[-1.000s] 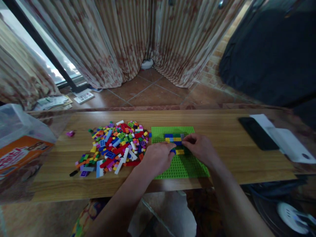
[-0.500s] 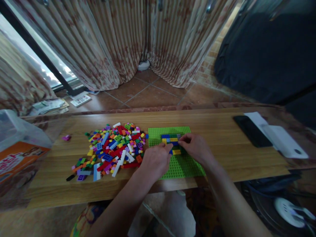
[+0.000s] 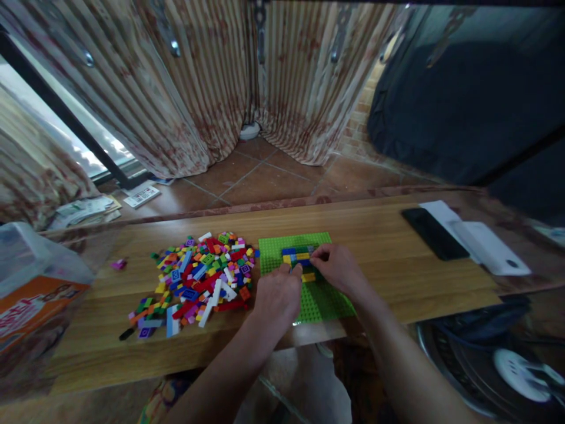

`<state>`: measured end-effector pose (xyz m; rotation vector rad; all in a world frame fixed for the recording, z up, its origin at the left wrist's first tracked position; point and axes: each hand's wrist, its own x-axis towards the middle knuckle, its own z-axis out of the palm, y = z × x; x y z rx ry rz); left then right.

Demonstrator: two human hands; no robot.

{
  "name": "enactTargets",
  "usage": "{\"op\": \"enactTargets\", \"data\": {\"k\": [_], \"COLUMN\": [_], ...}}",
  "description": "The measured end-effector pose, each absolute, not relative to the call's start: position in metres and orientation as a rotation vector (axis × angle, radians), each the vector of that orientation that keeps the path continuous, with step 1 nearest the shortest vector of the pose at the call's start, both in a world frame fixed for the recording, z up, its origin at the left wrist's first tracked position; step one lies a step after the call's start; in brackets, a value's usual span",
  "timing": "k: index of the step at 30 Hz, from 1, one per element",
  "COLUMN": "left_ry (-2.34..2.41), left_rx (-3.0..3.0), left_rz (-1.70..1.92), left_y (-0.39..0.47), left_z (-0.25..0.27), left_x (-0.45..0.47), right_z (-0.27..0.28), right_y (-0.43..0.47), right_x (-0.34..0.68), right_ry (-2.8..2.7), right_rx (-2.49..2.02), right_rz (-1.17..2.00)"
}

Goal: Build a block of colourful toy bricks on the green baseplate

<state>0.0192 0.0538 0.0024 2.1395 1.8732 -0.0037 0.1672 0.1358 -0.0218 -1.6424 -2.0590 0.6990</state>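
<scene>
A green studded baseplate [image 3: 329, 306] lies on the wooden table under both hands. On it stand rows of blue, green, grey and yellow toy bricks [image 3: 302, 257], with a separate yellow brick [image 3: 308, 277] nearer me. My left hand [image 3: 278, 293] rests over the plate's left part, its fingers bent and closed, with the tips at the near left side of the rows. At their right end, my right hand [image 3: 339, 270] is closed in a pinch, thumb and forefinger touching the bricks. Whatever either hand grips is hidden or too small to name.
Left of the plate spreads a heap of loose coloured bricks [image 3: 200, 277]. A clear plastic tub with an orange label [image 3: 39, 300] stands at the far left. To the right lie a black phone-like slab [image 3: 435, 234] and a white flat object [image 3: 492, 248].
The view has tilted up slightly, so the table sits a little lower and farther left. Both hands stay at the brick rows; the left fingertips have drawn slightly nearer me.
</scene>
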Motion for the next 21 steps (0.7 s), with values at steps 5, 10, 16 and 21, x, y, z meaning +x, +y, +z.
{"op": "enactTargets", "data": {"k": [5, 10, 16, 21], "left_ry": [1.828, 1.802, 1.746, 1.751], "left_rx": [2.132, 2.116, 2.131, 2.153], "left_rz": [0.094, 0.168, 0.225, 0.280], "left_y": [0.049, 0.050, 0.051, 0.050], "left_z": [-0.004, -0.009, -0.011, -0.017], "left_x": [0.012, 0.007, 0.005, 0.003], "right_z": [-0.020, -0.021, -0.026, -0.027], "right_y": [0.136, 0.139, 0.141, 0.141], "right_x": [0.173, 0.179, 0.181, 0.180], "right_ry": [-2.012, -2.009, -1.984, -1.978], "right_rx": [-1.581, -1.536, -1.542, -1.547], "right_rz": [0.869, 0.990, 1.041, 1.050]}}
